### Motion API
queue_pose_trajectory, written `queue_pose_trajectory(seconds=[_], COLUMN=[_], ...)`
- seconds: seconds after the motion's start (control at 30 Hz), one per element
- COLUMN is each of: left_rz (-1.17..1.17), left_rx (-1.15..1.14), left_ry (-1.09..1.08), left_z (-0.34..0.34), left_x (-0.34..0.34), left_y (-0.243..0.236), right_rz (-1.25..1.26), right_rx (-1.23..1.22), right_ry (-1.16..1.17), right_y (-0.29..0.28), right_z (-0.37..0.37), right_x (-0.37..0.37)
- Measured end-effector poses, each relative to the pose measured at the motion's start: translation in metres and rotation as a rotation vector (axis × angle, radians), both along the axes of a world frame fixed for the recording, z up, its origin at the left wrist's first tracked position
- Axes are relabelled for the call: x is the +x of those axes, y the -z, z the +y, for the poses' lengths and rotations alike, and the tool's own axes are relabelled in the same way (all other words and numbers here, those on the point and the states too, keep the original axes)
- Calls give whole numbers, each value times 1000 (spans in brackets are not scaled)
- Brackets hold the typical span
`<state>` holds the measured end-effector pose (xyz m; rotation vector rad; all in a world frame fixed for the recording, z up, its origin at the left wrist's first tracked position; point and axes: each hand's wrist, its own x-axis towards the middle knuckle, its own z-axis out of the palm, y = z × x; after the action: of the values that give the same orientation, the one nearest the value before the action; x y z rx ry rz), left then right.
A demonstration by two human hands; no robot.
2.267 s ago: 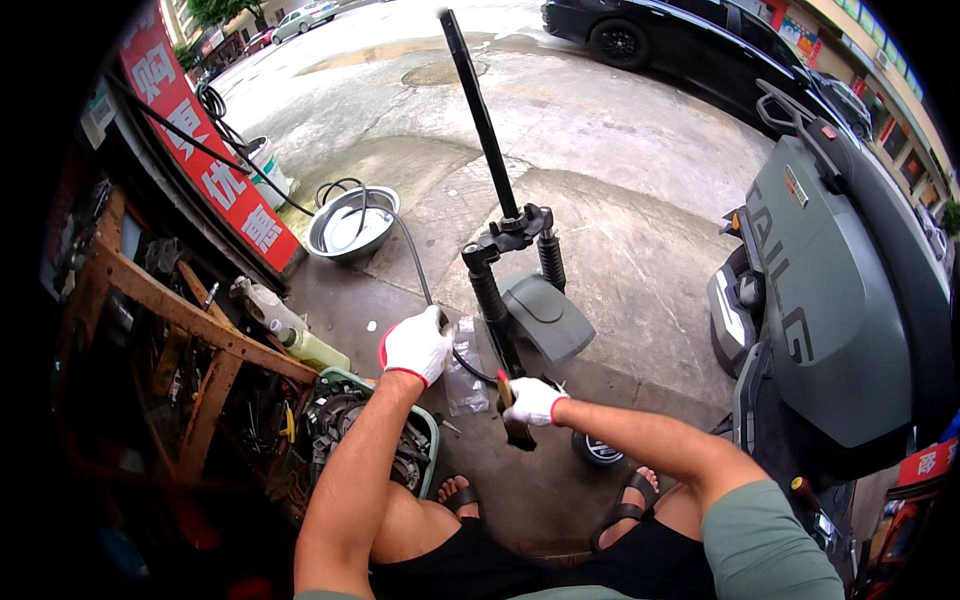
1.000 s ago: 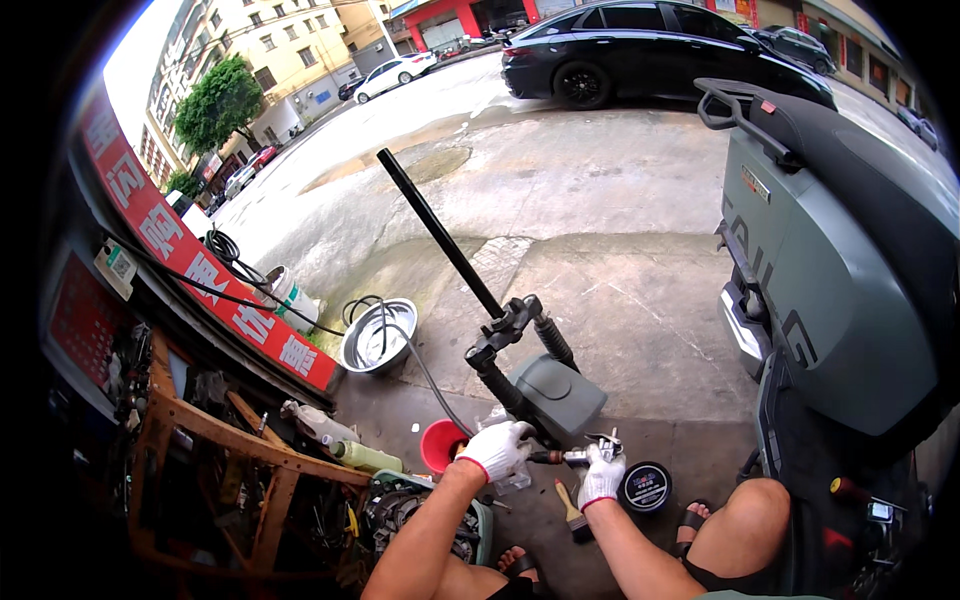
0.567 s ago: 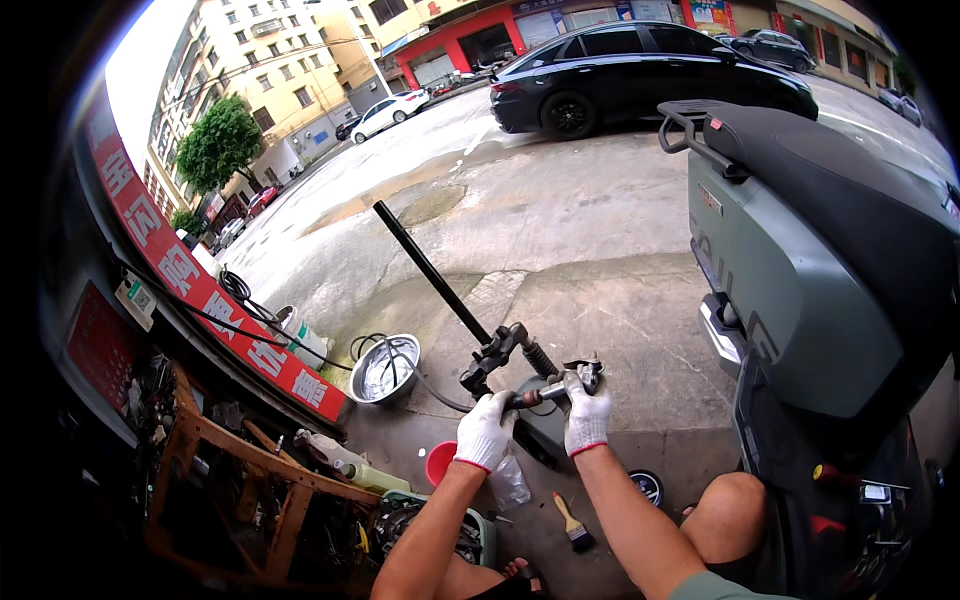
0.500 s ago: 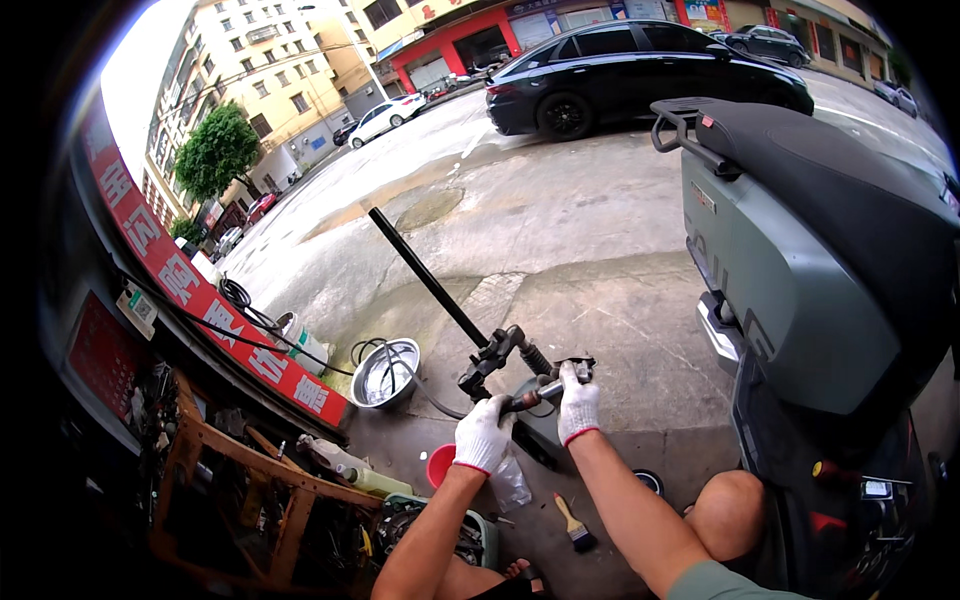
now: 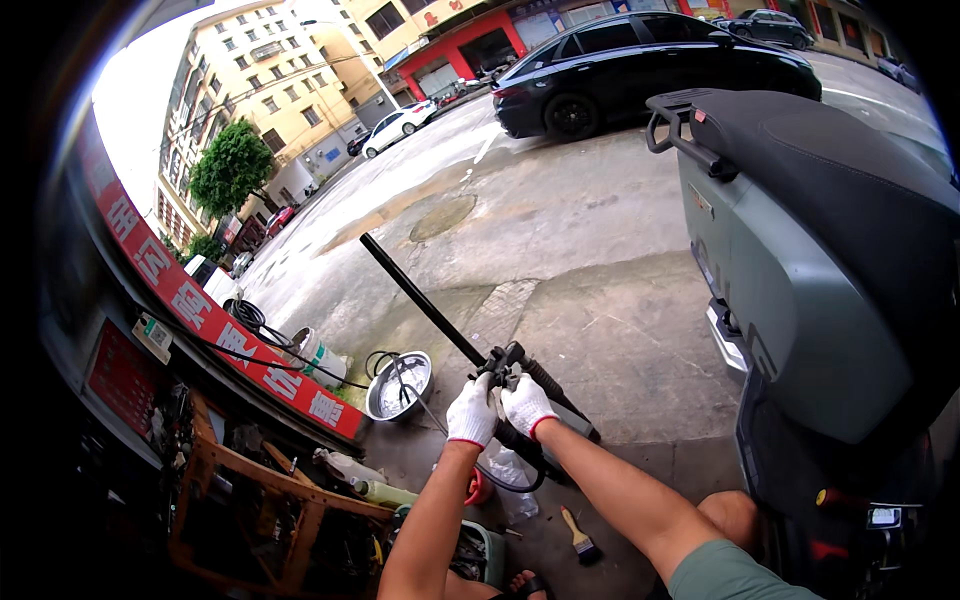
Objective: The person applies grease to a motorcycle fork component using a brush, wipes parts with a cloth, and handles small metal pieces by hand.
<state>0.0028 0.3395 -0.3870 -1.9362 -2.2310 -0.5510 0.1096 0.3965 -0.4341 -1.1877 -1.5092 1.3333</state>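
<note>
A long black tube [image 5: 425, 300] rises at a slant from a dark metal clamp or bracket [image 5: 505, 358], with a coil spring [image 5: 546, 378] beside it; it looks like a scooter front fork. In a white knit glove, my left hand [image 5: 472, 412] is closed, fingertips at the bracket's near side. My right hand [image 5: 526, 405], gloved alike, is pinched close beside it at the same bracket. Whatever small part sits between the fingers is hidden. A black hose [image 5: 520, 488] loops below my hands; the tool at its end is not clearly visible.
Left of my hands stands a metal basin [image 5: 425, 392] with hose over it. A paintbrush [image 5: 578, 535], a clear plastic bag [image 5: 512, 480] and a red bowl [image 5: 480, 488] lie nearby. A rusty frame [image 5: 300, 530] flanks the left, a grey-green scooter [image 5: 790, 290] the right.
My hands have moved from the hose-fed tool, which they held across the near side, up and left to the bracket. The hose now hangs lower, and the view has shifted slightly.
</note>
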Motion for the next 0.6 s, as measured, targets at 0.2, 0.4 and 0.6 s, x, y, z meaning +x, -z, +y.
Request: queue_pose_trajectory(seconds=[0.2,0.4,0.6], left_rz=[106,90,91], left_rx=[25,7,-38], left_ry=[25,-2,-36], left_z=[16,18,20], left_x=[-7,-10,-10], left_y=[26,32,28], right_rz=[-29,-21,-62], right_rx=[23,52,10], right_ry=[52,71,54], right_y=[9,4,-3], right_z=[6,19,18], right_x=[-4,0,0])
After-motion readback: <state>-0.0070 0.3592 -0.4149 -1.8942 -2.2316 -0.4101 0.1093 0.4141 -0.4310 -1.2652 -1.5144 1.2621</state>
